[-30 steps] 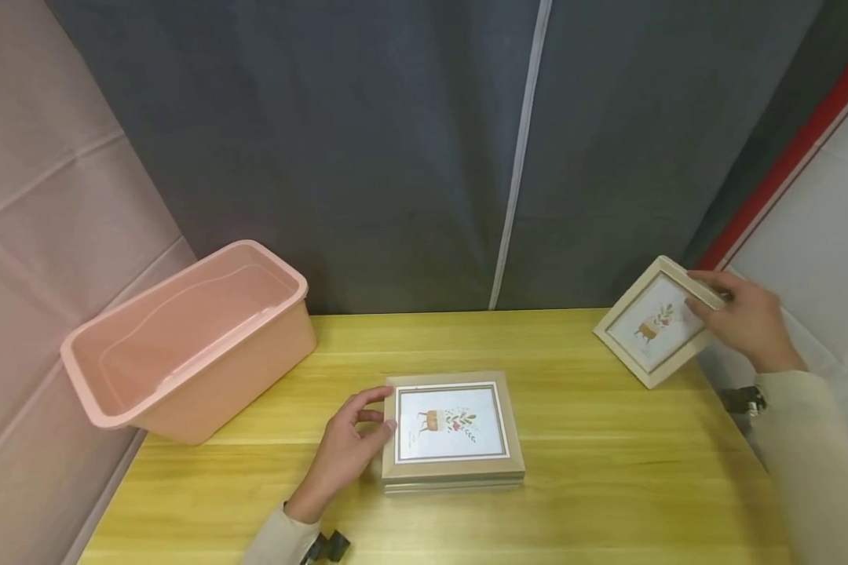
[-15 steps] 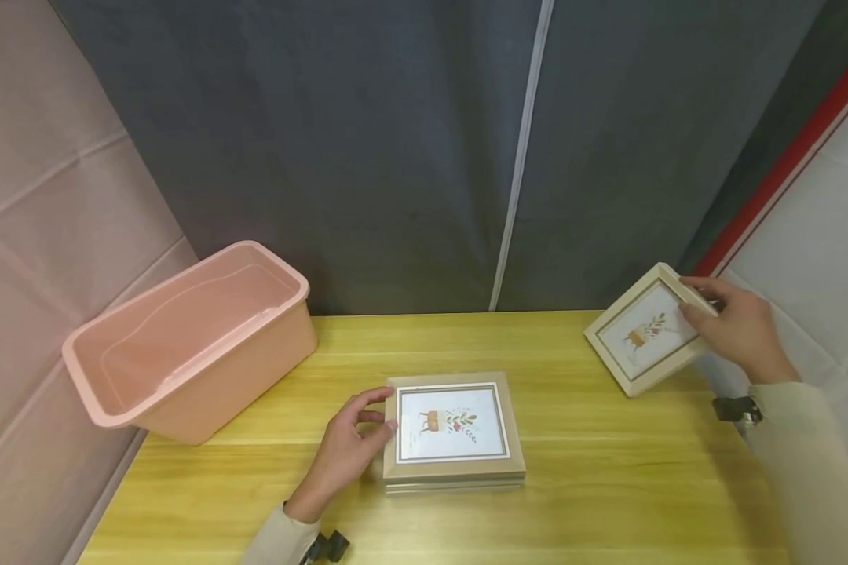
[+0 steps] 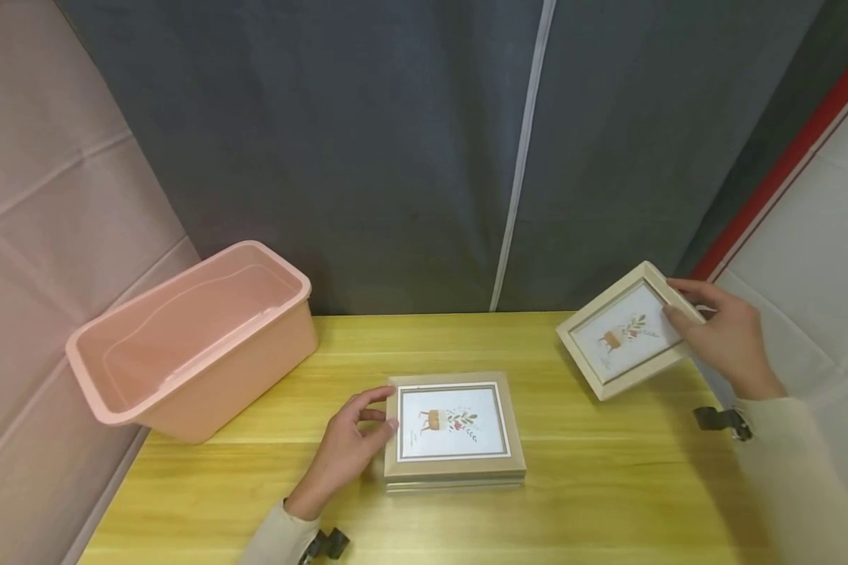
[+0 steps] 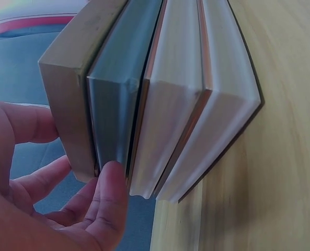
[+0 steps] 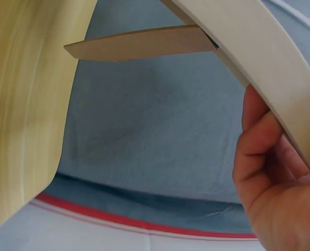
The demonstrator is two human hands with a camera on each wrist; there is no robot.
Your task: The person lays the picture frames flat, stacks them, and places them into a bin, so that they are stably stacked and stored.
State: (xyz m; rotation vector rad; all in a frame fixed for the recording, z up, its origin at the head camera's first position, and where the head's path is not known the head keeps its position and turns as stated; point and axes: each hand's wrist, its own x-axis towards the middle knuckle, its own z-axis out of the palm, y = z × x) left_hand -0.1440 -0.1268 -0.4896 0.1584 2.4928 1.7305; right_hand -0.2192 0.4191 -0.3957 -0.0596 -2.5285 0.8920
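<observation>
My right hand (image 3: 731,337) pinches a light wooden picture frame (image 3: 625,329) by its right corner, thumb on the front, fingers behind. This frame is tilted above the table's right side, its flower-and-animal print facing up. In the right wrist view a flat stand leg (image 5: 144,43) sticks out from its back. Before me lies a stack of several picture frames (image 3: 454,424), its top one tan with a similar print. My left hand (image 3: 349,443) touches the stack's left side with loosely bent fingers. In the left wrist view a blue-grey frame (image 4: 115,115) sits beneath the tan one (image 4: 66,104).
A pink plastic bin (image 3: 247,369) stands at the table's back left, against a pinkish cloth wall (image 3: 56,196). Behind the wooden table (image 3: 579,502) hangs a dark grey curtain (image 3: 325,157). A white panel with a red stripe (image 3: 784,180) borders the right side.
My right hand has moved the picture frame to the left and slightly nearer, tilting it flatter. My left hand and the stack have stayed in place.
</observation>
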